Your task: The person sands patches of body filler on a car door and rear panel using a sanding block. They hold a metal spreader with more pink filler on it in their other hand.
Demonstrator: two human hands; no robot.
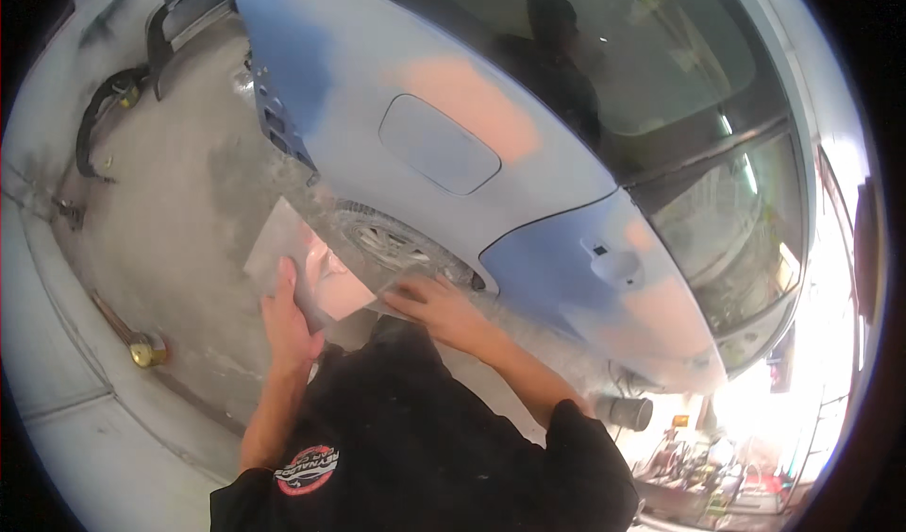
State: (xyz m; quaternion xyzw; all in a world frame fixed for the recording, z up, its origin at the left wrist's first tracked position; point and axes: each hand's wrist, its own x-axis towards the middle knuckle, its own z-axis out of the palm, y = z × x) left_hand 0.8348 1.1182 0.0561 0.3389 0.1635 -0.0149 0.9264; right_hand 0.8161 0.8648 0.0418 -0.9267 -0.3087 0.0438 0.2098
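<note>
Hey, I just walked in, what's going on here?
A person standing beside a car has a flat board with pink paste on it in the left hand. The right hand is at the board's right edge; whether it grips a tool is hard to tell. The car's side is a patchwork of grey and blue, with pink patches by the fuel door and around the door handle. Neither hand is on the car.

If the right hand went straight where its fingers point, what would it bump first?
The right hand would probably bump the board with pink paste, held by the left hand; depth is unclear.
</note>
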